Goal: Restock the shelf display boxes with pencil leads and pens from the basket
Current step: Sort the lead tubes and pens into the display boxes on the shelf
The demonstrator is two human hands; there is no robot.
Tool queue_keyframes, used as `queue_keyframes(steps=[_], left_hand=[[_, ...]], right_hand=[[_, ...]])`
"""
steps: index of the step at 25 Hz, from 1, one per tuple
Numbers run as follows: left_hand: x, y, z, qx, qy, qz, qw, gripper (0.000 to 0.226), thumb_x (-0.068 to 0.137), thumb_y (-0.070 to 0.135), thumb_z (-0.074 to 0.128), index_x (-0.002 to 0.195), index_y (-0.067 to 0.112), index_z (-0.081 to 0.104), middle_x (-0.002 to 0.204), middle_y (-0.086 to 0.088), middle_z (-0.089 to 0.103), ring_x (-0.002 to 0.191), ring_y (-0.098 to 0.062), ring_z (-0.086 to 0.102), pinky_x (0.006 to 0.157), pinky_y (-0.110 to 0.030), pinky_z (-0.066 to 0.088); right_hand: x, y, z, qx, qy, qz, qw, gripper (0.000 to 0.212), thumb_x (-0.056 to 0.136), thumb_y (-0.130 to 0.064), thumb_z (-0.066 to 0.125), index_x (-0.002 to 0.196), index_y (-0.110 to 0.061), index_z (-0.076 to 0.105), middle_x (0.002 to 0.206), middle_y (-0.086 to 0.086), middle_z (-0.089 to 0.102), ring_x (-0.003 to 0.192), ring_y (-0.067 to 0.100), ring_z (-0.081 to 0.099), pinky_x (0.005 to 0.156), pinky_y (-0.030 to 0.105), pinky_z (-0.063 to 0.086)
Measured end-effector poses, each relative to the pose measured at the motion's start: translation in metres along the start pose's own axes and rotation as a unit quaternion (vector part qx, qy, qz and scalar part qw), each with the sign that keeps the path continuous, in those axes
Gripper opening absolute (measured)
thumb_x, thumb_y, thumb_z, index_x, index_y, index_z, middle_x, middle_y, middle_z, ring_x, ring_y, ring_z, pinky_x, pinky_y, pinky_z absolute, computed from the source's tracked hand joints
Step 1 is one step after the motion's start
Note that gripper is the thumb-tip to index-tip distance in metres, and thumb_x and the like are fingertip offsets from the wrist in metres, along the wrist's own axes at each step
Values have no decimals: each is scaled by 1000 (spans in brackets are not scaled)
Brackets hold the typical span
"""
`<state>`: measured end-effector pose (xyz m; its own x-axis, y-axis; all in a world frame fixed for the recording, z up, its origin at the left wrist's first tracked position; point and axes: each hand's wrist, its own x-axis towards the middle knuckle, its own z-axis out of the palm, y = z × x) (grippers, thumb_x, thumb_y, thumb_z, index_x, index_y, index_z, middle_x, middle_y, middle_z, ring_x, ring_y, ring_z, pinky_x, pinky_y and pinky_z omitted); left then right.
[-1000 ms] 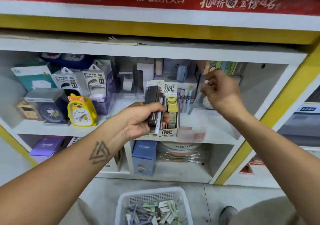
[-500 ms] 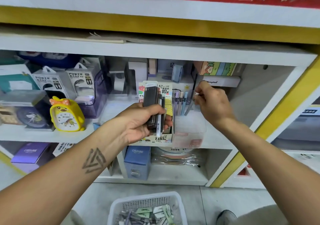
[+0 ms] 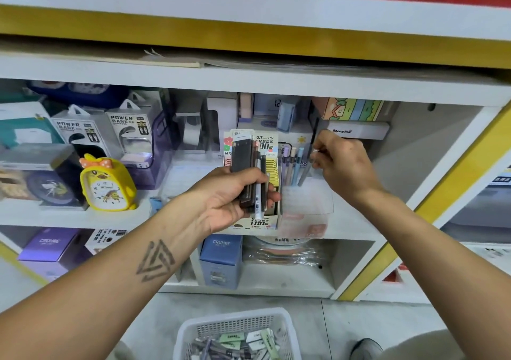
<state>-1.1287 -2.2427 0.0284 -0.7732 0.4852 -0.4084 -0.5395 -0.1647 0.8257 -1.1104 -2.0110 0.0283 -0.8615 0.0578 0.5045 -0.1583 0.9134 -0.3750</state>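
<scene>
My left hand (image 3: pixel 231 196) grips a stack of dark pencil lead cases with a white pen (image 3: pixel 249 171), held upright in front of the lead display box (image 3: pixel 262 222) on the middle shelf. That box holds yellow lead packs (image 3: pixel 273 170). Just right of it stands a clear display box (image 3: pixel 307 207) with several pastel pens (image 3: pixel 293 163). My right hand (image 3: pixel 343 163) pinches a thin dark pen (image 3: pixel 307 166) that slants down into the clear box. On the floor below sits the white basket (image 3: pixel 237 323) with more lead packs and pens.
A yellow chick alarm clock (image 3: pixel 106 184) and power bank boxes (image 3: pixel 130 130) fill the shelf's left side. Blue and purple boxes (image 3: pixel 221 260) stand on the lower shelf. A white box (image 3: pixel 356 131) sits behind my right hand. A shoe (image 3: pixel 367 348) shows at the bottom right.
My right hand has come down and closer with the dark pen, lowering it into the clear box. My left hand keeps its stack in place. The view has shifted slightly.
</scene>
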Motion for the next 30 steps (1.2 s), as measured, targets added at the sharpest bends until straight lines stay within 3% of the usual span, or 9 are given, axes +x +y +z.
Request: queue_keyframes(steps=[6, 15, 19, 22, 24, 27, 30], left_hand=[[2, -2, 2, 0, 1, 4, 1000, 12, 83, -1, 67, 92, -8, 64, 79, -24, 71, 70, -31, 74, 55, -34, 59], [2, -2, 0, 2, 3, 9, 1000, 11, 82, -2, 67, 91, -9, 65, 81, -25, 71, 73, -33, 74, 56, -34, 58], [1, -3, 2, 1, -4, 9, 1000, 13, 83, -3, 67, 94, -8, 65, 84, -26, 72, 74, -33, 74, 58, -36, 59], [0, -4, 4, 7, -8, 9, 1000, 12, 84, -3, 65, 95, -8, 65, 85, -25, 72, 74, -33, 74, 62, -38, 61], [0, -5, 5, 12, -10, 7, 1000, 11, 84, -4, 65, 95, -9, 65, 85, -25, 72, 73, -33, 74, 67, -41, 61], [-1, -6, 9, 11, -14, 9, 1000, 8, 85, -5, 64, 91, -9, 66, 87, -26, 72, 73, -33, 74, 70, -42, 59], [0, -8, 14, 13, -22, 10, 1000, 15, 85, -5, 64, 100, -8, 65, 89, -26, 72, 75, -34, 74, 69, -41, 60]], right_hand=[[-2, 0, 2, -1, 14, -15, 1000, 6, 97, -6, 56, 91, -7, 54, 76, 11, 69, 76, 32, 66, 66, 47, 54], [0, -2, 4, 12, -14, -14, 1000, 9, 95, -3, 57, 88, -8, 59, 74, 5, 67, 71, 24, 64, 65, 46, 55], [5, 3, 9, -56, -32, -26, 998, 17, 93, 1, 52, 96, 3, 69, 87, 20, 69, 81, 37, 64, 72, 48, 55], [6, 4, 11, -104, -71, 2, 992, 34, 92, 1, 48, 119, -4, 68, 101, 17, 65, 95, 37, 60, 80, 42, 53], [3, 3, 9, -57, -49, 23, 997, 35, 96, -3, 46, 125, -5, 64, 99, 14, 64, 95, 34, 61, 82, 38, 50], [3, -4, -1, 66, -13, 114, 991, 29, 98, -8, 51, 121, -8, 67, 92, 11, 72, 75, 23, 65, 73, 32, 55], [1, -23, -12, 296, -101, 190, 931, 13, 97, -13, 63, 105, -9, 71, 84, 13, 74, 61, 18, 64, 54, 29, 50]])
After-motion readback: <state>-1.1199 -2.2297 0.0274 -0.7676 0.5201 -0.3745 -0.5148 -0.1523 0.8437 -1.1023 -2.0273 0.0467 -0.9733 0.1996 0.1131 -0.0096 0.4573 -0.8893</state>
